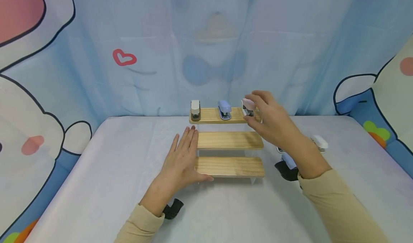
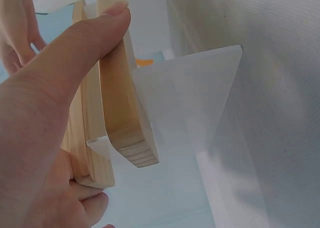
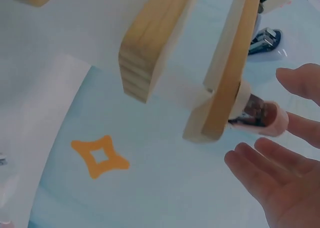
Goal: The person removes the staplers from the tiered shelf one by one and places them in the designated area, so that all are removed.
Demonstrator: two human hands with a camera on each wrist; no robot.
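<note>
A three-tier wooden rack with clear side supports stands on the table; its top [image 1: 206, 120], middle [image 1: 230, 140] and bottom [image 1: 230, 166] planks show. On the top plank are a cream stapler [image 1: 195, 110], a blue stapler [image 1: 224, 110] and a pale pink stapler [image 1: 247, 106] at the right end. My right hand [image 1: 274, 122] surrounds the pink stapler with fingers and thumb spread; the right wrist view shows a gap between thumb and stapler [image 3: 259, 113]. My left hand [image 1: 182, 160] lies along the rack's left ends, fingers straight, thumb [image 2: 107, 28] resting on the bottom plank.
Right of the rack, a white stapler [image 1: 319, 142] and a blue stapler [image 1: 288, 161] lie on the table, partly behind my right forearm. Another item's edge [image 1: 280, 150] peeks out there. A printed blue curtain [image 1: 155, 85] hangs behind the table.
</note>
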